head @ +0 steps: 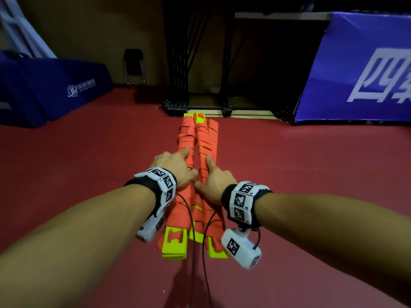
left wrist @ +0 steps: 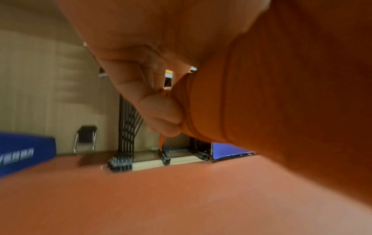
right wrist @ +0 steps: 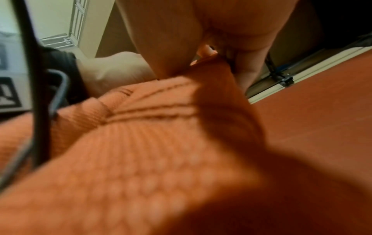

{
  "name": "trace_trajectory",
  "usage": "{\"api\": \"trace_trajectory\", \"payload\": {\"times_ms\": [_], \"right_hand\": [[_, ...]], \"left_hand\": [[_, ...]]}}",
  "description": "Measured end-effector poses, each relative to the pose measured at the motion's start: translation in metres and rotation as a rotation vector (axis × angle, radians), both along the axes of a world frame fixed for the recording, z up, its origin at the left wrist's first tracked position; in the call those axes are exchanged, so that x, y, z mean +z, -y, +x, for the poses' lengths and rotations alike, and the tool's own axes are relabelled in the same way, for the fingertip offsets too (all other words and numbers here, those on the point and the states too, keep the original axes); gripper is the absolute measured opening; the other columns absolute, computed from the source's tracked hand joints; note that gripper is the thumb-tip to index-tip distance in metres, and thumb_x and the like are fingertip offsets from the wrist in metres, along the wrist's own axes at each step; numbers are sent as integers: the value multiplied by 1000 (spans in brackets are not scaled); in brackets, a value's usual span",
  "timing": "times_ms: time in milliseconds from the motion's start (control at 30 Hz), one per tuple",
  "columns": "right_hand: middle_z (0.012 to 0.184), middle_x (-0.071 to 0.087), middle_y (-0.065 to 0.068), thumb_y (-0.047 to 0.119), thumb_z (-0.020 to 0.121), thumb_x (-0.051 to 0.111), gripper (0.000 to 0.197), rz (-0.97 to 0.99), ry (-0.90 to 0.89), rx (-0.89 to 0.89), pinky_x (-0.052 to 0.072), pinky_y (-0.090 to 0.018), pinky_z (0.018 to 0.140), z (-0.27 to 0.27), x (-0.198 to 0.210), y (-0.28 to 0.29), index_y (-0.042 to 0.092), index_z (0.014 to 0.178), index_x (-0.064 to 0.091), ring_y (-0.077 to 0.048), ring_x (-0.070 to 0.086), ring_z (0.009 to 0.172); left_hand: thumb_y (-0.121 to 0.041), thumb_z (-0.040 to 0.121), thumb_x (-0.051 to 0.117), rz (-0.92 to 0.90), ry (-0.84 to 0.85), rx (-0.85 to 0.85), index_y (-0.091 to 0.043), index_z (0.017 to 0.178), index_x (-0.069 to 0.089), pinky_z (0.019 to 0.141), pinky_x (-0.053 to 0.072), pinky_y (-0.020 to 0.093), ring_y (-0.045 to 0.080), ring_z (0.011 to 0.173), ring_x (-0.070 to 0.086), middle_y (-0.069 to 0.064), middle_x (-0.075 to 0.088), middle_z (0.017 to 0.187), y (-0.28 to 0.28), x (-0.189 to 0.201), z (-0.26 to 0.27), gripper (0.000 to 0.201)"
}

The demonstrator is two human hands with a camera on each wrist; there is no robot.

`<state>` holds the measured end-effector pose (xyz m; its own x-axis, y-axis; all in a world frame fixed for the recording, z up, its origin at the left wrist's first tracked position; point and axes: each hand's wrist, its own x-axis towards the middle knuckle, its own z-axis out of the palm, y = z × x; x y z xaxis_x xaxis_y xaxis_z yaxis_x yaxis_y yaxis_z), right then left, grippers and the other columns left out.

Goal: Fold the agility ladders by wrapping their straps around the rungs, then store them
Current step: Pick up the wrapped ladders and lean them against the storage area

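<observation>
left hand (head: pixel 175 166): clamped round the left wrapped bundle (head: pixel 185 138), index finger laid along its top, remaining fingers curled down the outer side in the left wrist view.
right hand (head: pixel 214 183): on the right wrapped bundle (head: pixel 205 138), index finger straight along the top, thumb tucked into the seam between the two; the right wrist view is blurred, but the fingers look wrapped round the far side, so probably a full grip.
ladders: two rung stacks bound in orange strap, side by side and touching, lying lengthwise on the red floor (head: pixel 311 163); yellow rung ends (head: pixel 174 244) poke out near the wrists and at the far end.
risk 1: both grips sit near the middle. A lift from here could let the long ends sag and the rungs fan out.
risk 2: the strap turns look uneven and gappy on the right bundle. They could slide and unwind if squeezed sideways.
risk 3: the wrist camera cables (head: pixel 205 252) drape over the near rung ends. They could snag on a lift.
storage: no spot identifiable; black rack (head: pixel 195 63) and blue padded barriers (head: pixel 55 85) stand beyond.
</observation>
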<state>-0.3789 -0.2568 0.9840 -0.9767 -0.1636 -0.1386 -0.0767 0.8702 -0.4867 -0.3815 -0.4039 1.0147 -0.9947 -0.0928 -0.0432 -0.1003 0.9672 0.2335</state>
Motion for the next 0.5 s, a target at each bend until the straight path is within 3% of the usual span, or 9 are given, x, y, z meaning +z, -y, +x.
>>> {"api": "trace_trajectory", "payload": {"times_ms": [133, 233, 367, 500], "right_hand": [[131, 57, -22, 53, 89, 58, 91, 47, -38, 14, 50, -45, 97, -97, 43, -15, 28, 157, 4, -41, 56, 118], [133, 57, -19, 52, 89, 59, 90, 64, -50, 3, 52, -40, 90, -170, 75, -25, 27, 157, 6, -39, 58, 115], [134, 56, -16, 52, 89, 60, 89, 83, -108, -55, 44, -31, 75, -265, 105, -28, 23, 157, 10, -36, 60, 113], [118, 62, -15, 50, 87, 63, 73, 137, -202, -131, 49, -33, 78, -367, 128, -21, 20, 144, 29, -35, 63, 103]], "left_hand": [[-60, 85, 60, -4, -40, -9, -43, 154, 30, 105, 45, 46, 46, 130, 48, 26, 53, 139, -10, 37, -89, 77], [-62, 84, 59, -25, -72, -33, -42, 155, 30, 107, 44, 45, 44, 134, 46, 23, 51, 144, -14, 67, -163, 79], [-61, 86, 59, -85, -136, -141, -38, 152, 38, 104, 43, 41, 38, 131, 50, 14, 55, 143, -15, 102, -269, 73], [-64, 85, 58, -116, -212, -218, -39, 151, 38, 101, 44, 40, 37, 129, 51, 12, 56, 142, -9, 130, -387, 73]]}}
